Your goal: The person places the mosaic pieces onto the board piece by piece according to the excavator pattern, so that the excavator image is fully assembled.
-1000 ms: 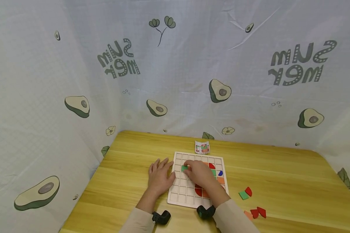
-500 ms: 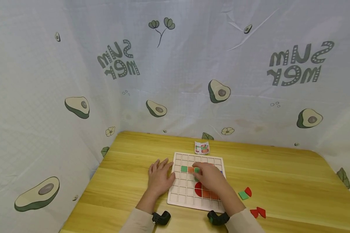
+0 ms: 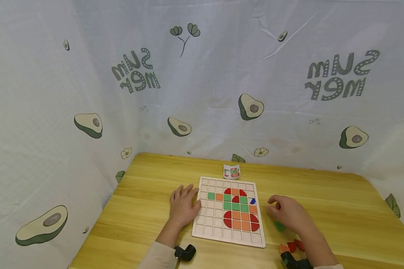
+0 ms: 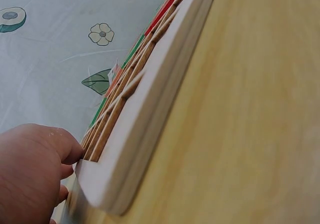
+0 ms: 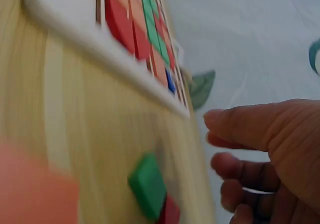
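Note:
A pale wooden grid board [image 3: 207,224] lies on the table, with green, orange and red tiles set in several of its cells. A small blue half-round tile [image 3: 252,201] sits near its right side. My left hand [image 3: 183,205] rests at the board's left edge, fingers spread and thumb touching the rim. My right hand [image 3: 289,213] is over the table to the right of the board, fingers loosely bent with nothing between them. Beneath it lies a green square tile [image 5: 148,186], partly covered in the head view, with a red tile [image 5: 170,211] beside it.
A small printed card [image 3: 231,172] with a coloured grid pattern stands behind the board. Loose red tiles [image 3: 292,246] and an orange tile [image 3: 284,248] lie near the right forearm. A white patterned cloth [image 3: 202,74] surrounds the wooden table [image 3: 148,179].
My right hand has moved off the board to the right, toward the loose tiles, uncovering the coloured tiles on the grid. My left hand has stayed at the board's left edge.

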The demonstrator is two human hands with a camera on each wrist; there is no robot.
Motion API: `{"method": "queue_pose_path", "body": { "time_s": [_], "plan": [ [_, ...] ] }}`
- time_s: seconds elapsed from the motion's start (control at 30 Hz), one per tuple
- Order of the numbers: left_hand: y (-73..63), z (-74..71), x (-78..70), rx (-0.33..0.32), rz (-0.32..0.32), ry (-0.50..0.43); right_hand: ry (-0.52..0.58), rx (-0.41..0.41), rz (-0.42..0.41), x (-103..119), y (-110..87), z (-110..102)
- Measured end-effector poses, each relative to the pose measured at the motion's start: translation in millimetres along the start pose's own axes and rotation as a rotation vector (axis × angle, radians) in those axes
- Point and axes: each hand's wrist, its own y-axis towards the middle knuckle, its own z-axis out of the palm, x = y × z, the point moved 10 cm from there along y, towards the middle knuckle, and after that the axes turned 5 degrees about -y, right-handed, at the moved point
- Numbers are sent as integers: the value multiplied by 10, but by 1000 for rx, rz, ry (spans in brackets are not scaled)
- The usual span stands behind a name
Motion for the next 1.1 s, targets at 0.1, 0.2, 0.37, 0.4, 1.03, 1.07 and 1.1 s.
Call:
{"method": "queue_pose_path", "body": {
  "time_s": [0.1,0.2,0.37,0.4,1.03,1.07,1.1],
  "plan": [
    [-4,3,-2,2,-1,1,-10,33,62,-286,-77,-8],
    [-4,3,-4,3,0,7,-30,59,112,-477,-153,8],
    [0,1,0,3,3,4,-42,62,112,-540,-227,74],
    [1,-1,1,3,4,2,-35,58,111,-533,-229,88],
    [1,-15,-17,-6,12,-1,-36,30,44,-388,-116,127],
    [-1,-17,-15,-6,12,0,-41,31,65,-416,-122,120],
    [-1,-18,-12,-6,11,1,-43,34,84,-445,-127,115]
  ]
}}
